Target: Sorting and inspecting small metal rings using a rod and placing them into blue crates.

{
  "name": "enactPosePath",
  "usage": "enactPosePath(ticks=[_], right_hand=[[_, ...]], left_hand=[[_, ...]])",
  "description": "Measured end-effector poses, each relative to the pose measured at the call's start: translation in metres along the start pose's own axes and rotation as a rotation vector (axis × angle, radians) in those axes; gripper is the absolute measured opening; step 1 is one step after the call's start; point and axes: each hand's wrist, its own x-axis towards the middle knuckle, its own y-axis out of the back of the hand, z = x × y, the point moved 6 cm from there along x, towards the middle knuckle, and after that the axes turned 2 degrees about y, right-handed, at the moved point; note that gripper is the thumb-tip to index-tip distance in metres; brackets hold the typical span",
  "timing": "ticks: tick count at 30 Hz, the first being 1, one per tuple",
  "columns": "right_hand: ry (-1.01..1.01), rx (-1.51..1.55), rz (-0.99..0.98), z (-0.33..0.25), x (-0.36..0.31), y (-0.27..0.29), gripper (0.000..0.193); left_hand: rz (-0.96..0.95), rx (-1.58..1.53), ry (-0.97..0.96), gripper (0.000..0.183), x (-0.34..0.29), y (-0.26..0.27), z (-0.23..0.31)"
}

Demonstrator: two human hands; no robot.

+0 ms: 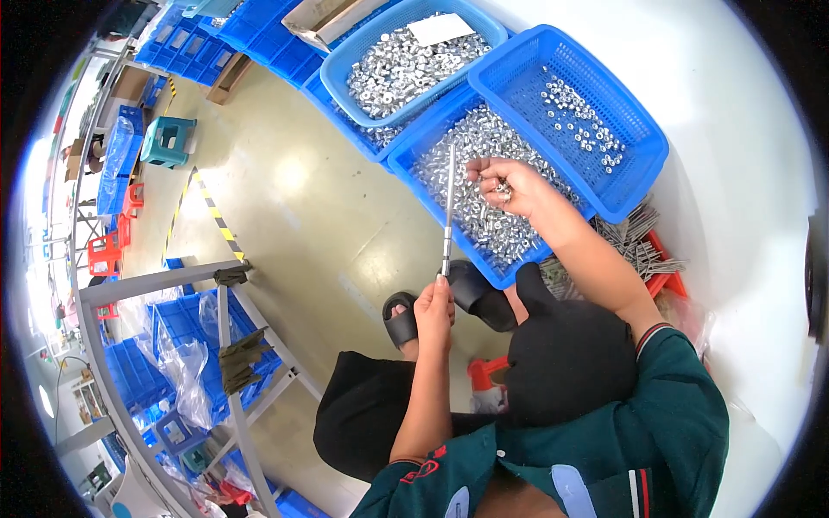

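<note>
My left hand is closed round the lower end of a slim metal rod, which stands upright over the left edge of a blue bin. Several short metal sleeves sit on the rod just above the fist. My right hand hovers over the blue bin, its fingers curled round a few small metal fittings. The fingertips are near the rod but apart from it. Loose silver fittings heap the bin below. Their exact shape is too small to tell.
A blue perforated basket with scattered fittings overlaps the bin's right side. Behind stands a lighter blue basket full of metal parts, with a white card. Metal rods lie in a red container. A grey frame stands left.
</note>
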Motion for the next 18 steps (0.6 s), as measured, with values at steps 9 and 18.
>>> enactPosePath(ticks=[9,18], right_hand=[[0.036,0.128,-0.061,-0.011,0.002,0.000,0.017],[0.141,0.144,-0.014,-0.014,0.007,-0.005,0.017]], left_hand=[[-0.039,0.043,-0.020,0.035,0.003,0.002,-0.011],[-0.036,0.184,-0.104,0.037,0.007,0.008,-0.021]])
